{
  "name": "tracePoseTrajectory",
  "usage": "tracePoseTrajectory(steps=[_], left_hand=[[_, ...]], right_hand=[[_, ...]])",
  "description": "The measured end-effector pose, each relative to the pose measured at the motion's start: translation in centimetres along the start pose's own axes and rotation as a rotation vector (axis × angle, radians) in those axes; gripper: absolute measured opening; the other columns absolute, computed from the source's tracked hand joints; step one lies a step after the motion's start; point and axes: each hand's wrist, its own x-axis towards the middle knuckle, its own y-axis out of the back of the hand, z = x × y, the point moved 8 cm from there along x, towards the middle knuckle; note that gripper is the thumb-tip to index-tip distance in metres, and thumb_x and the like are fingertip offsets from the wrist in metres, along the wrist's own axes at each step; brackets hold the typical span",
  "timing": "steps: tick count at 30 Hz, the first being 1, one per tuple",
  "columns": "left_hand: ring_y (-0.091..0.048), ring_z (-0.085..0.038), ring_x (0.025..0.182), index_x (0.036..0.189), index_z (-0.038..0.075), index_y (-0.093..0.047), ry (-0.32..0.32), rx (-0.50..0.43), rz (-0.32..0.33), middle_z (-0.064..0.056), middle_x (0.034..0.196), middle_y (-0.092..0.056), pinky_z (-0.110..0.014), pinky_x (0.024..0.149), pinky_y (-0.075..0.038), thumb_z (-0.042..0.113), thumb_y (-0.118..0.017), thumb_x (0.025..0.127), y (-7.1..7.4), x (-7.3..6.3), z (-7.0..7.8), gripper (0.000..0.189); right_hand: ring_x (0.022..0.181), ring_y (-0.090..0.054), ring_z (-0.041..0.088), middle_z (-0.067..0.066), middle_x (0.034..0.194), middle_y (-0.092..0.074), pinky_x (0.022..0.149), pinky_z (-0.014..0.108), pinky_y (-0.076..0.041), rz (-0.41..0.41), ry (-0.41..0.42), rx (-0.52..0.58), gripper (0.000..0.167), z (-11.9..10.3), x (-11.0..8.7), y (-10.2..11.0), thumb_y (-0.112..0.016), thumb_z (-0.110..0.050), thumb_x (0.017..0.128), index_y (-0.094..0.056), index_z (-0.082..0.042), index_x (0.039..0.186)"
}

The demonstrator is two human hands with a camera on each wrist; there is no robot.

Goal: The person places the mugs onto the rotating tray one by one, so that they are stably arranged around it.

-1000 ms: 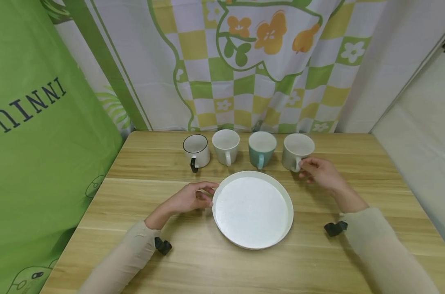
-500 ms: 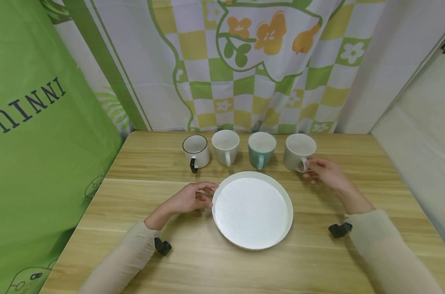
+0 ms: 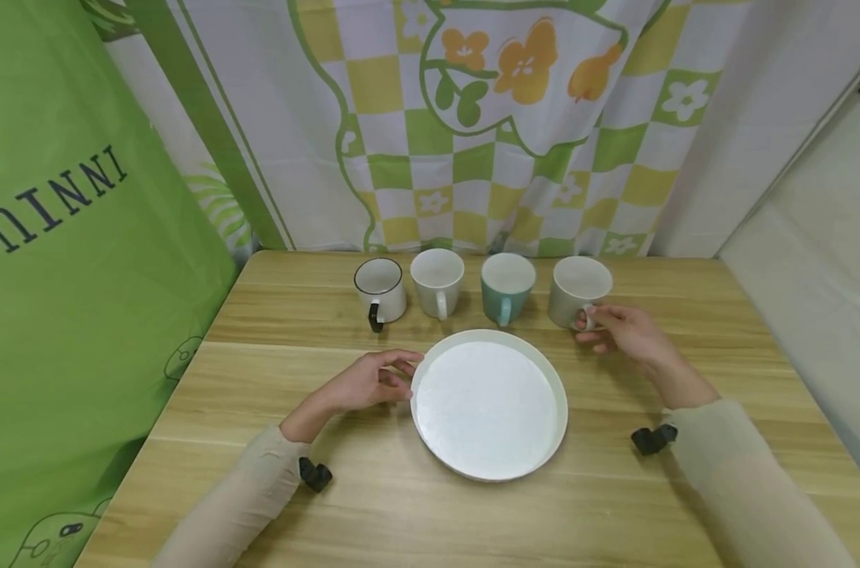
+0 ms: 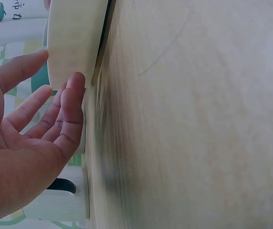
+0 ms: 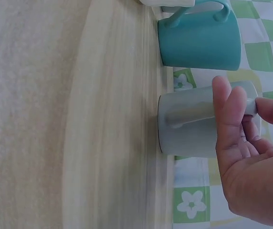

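Observation:
At the right end of a row of mugs stands a pale grey mug (image 3: 570,304); my right hand (image 3: 632,339) pinches its handle between thumb and fingers. The right wrist view shows the thumb at the top of the handle (image 5: 191,114), with the mug's base on the table. My left hand (image 3: 366,383) is at the left side of a round white tray (image 3: 488,470), fingers loosely bent. Seen from the left wrist, the fingertips are at the tray's side wall (image 4: 74,43); whether they all touch it is unclear.
Left of the grey mug stand a teal mug (image 3: 497,303), a white mug (image 3: 428,295) and a white mug with black rim and handle (image 3: 393,306). They line the back of the wooden table (image 3: 544,525), before a patterned curtain (image 3: 465,166).
The grey mug has shifted slightly to the right with my right hand, and its fingers now reach further around the handle. My left hand and the tray stay put.

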Motion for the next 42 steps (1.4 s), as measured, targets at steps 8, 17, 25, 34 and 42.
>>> tracePoseTrajectory(steps=[8, 17, 25, 34, 42], left_hand=[[-0.069, -0.024, 0.100, 0.144, -0.001, -0.047, 0.001, -0.004, -0.001, -0.027, 0.127, -0.059, -0.025, 0.089, -0.056, 0.001, -0.072, 0.090, 0.05, 0.05, 0.09, 0.060], [-0.069, -0.023, 0.100, 0.145, -0.001, -0.046, 0.018, -0.001, 0.004, -0.026, 0.127, -0.060, -0.025, 0.089, -0.056, 0.003, -0.072, 0.090, 0.18, 0.03, 0.32, 0.060], [-0.068, -0.023, 0.100, 0.144, 0.000, -0.047, 0.024, -0.004, 0.009, -0.026, 0.127, -0.060, -0.025, 0.089, -0.056, 0.003, -0.072, 0.090, 0.10, -0.10, 0.13, 0.060], [-0.069, -0.021, 0.098, 0.144, 0.002, -0.048, 0.024, -0.011, 0.007, -0.024, 0.127, -0.061, -0.024, 0.086, -0.056, 0.005, -0.072, 0.090, 0.06, -0.13, -0.08, 0.060], [-0.068, -0.020, 0.098, 0.144, 0.002, -0.048, 0.032, -0.014, 0.009, -0.024, 0.127, -0.060, -0.022, 0.086, -0.056, 0.005, -0.072, 0.091, 0.01, -0.13, -0.30, 0.059]], right_hand=[[0.084, -0.069, -0.001, -0.014, 0.095, -0.067, 0.076, 0.018, -0.059, -0.009, 0.004, 0.069, 0.059, -0.15, -0.12, 0.13, -0.044, -0.030, 0.108, -0.038, 0.020, 0.138], [0.083, -0.069, 0.001, -0.008, 0.096, -0.066, 0.079, 0.017, -0.058, 0.038, 0.001, 0.084, 0.061, -0.23, 0.01, 0.18, -0.046, -0.033, 0.107, -0.040, 0.021, 0.135], [0.080, -0.069, 0.002, -0.011, 0.090, -0.067, 0.076, 0.017, -0.058, 0.070, -0.003, 0.105, 0.053, -0.04, -0.06, 0.33, -0.047, -0.032, 0.106, -0.046, 0.017, 0.124], [0.081, -0.069, 0.001, -0.012, 0.091, -0.067, 0.077, 0.017, -0.058, 0.076, 0.000, 0.084, 0.051, 0.01, -0.01, 0.42, -0.047, -0.033, 0.106, -0.047, 0.015, 0.123], [0.081, -0.069, 0.001, -0.011, 0.092, -0.067, 0.076, 0.018, -0.058, 0.081, 0.010, 0.081, 0.047, 0.42, 0.16, 0.65, -0.048, -0.034, 0.105, -0.051, 0.011, 0.119]])
